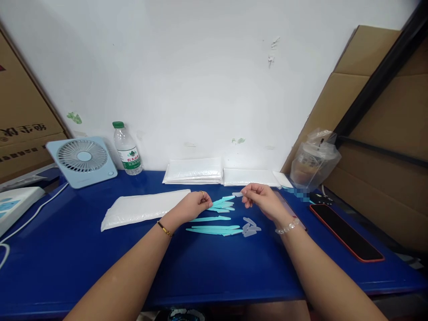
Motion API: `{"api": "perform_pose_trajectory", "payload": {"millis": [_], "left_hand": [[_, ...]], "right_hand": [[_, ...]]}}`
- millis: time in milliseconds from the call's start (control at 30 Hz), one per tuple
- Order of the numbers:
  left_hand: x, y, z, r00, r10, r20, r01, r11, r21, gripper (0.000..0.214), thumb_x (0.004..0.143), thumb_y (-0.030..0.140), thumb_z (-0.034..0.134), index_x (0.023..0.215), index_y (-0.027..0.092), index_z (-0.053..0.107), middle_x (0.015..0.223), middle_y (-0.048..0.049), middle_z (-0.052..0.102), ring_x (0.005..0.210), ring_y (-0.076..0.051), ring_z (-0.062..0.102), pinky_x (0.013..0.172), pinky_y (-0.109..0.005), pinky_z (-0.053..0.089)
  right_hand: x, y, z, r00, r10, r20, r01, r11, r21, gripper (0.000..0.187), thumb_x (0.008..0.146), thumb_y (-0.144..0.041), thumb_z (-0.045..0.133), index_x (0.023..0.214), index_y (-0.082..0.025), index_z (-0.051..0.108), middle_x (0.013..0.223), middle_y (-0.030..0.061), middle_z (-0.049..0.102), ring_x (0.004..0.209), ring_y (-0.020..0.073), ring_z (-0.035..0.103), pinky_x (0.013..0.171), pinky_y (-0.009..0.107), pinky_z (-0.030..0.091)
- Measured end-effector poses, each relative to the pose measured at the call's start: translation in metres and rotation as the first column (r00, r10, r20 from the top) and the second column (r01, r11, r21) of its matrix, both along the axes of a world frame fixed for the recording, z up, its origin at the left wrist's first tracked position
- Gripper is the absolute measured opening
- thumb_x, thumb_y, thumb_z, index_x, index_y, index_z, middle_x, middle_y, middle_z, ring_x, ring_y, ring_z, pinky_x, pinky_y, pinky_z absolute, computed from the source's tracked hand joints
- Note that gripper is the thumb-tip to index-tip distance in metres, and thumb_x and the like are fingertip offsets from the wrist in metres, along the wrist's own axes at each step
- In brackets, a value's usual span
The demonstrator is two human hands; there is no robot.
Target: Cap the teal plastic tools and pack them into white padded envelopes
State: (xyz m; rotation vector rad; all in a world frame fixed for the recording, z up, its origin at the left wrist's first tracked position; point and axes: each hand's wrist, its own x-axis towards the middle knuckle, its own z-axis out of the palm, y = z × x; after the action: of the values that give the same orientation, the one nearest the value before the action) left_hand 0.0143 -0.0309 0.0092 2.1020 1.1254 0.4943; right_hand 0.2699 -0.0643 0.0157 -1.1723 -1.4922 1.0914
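Observation:
My left hand [197, 205] pinches the handle of a turquoise eyebrow razor [223, 200], its blade end pointing right. Between the thumb and fingers of my right hand [259, 198] is a small translucent blade cap [237, 194], held close to the razor's tip; whether they touch I cannot tell. Several more turquoise razors lie just below the held one. Nearer to me, a single razor [214, 219] lies on its own above a small group of razors [214, 229]. A little pile of loose translucent caps [250, 228] sits right of that group.
White padded envelopes [194, 171] lie stacked by the wall, and another envelope [133, 209] rests by my left forearm. A blue fan [83, 160] and water bottle [129, 151] stand back left. On the right are a red-edged phone [346, 232] and a bagged drink cup [314, 160].

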Motion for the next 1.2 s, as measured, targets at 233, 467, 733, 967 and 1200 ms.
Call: {"api": "perform_pose_trajectory", "payload": {"millis": [233, 467, 733, 967, 1200], "left_hand": [[0.003, -0.001, -0.002, 1.0, -0.013, -0.019, 0.014, 0.999, 0.03, 0.029, 0.081, 0.044, 0.047, 0.085, 0.019, 0.061, 0.073, -0.0013, 0.06, 0.065, -0.015, 0.051, 0.056, -0.025, 0.038], [0.004, -0.006, 0.002, 0.984, 0.087, -0.158, -0.041, 0.961, 0.275, 0.023, 0.077, 0.037, 0.057, 0.094, 0.022, 0.061, 0.089, -0.0032, 0.063, 0.081, -0.019, 0.056, 0.066, -0.027, 0.039], [0.008, -0.02, 0.01, 0.912, -0.047, -0.408, 0.155, 0.959, 0.235, 0.007, 0.069, 0.03, 0.067, 0.071, 0.023, 0.066, 0.075, -0.0001, 0.066, 0.069, -0.018, 0.058, 0.064, -0.027, 0.034], [0.007, -0.017, 0.008, 0.944, -0.007, -0.329, 0.095, 0.963, 0.251, 0.011, 0.077, 0.028, 0.057, 0.07, 0.021, 0.062, 0.075, -0.0019, 0.065, 0.068, -0.017, 0.056, 0.06, -0.026, 0.033], [-0.001, -0.008, 0.007, 0.984, 0.049, -0.172, -0.028, 0.992, 0.124, 0.017, 0.079, 0.036, 0.052, 0.081, 0.02, 0.059, 0.074, -0.0011, 0.063, 0.065, -0.015, 0.054, 0.054, -0.024, 0.033]], "right_hand": [[-0.018, -0.001, -0.009, 0.993, 0.118, 0.009, -0.118, 0.993, -0.023, 0.033, 0.078, -0.048, 0.061, 0.078, -0.015, 0.058, 0.068, 0.0031, 0.065, 0.057, 0.0126, 0.062, 0.053, 0.024, 0.046], [-0.001, -0.002, -0.004, 0.887, 0.017, 0.462, -0.054, 0.996, 0.068, 0.026, 0.079, -0.043, 0.058, 0.079, -0.019, 0.065, 0.067, 0.0014, 0.063, 0.056, 0.0129, 0.057, 0.051, 0.024, 0.043], [0.015, -0.01, -0.005, 0.593, 0.12, 0.797, -0.12, 0.991, -0.06, 0.008, 0.062, -0.02, 0.068, 0.057, -0.021, 0.062, 0.057, 0.0013, 0.063, 0.048, 0.0142, 0.052, 0.044, 0.025, 0.034], [0.009, -0.004, -0.003, 0.806, 0.035, 0.591, -0.075, 0.996, 0.044, 0.014, 0.081, -0.031, 0.055, 0.081, -0.021, 0.065, 0.068, 0.0015, 0.064, 0.058, 0.0148, 0.058, 0.055, 0.026, 0.044], [0.007, -0.004, 0.002, 0.971, 0.109, 0.213, -0.103, 0.994, -0.037, 0.029, 0.076, -0.039, 0.065, 0.095, -0.017, 0.063, 0.067, 0.0016, 0.064, 0.058, 0.0124, 0.061, 0.053, 0.024, 0.049]]}}
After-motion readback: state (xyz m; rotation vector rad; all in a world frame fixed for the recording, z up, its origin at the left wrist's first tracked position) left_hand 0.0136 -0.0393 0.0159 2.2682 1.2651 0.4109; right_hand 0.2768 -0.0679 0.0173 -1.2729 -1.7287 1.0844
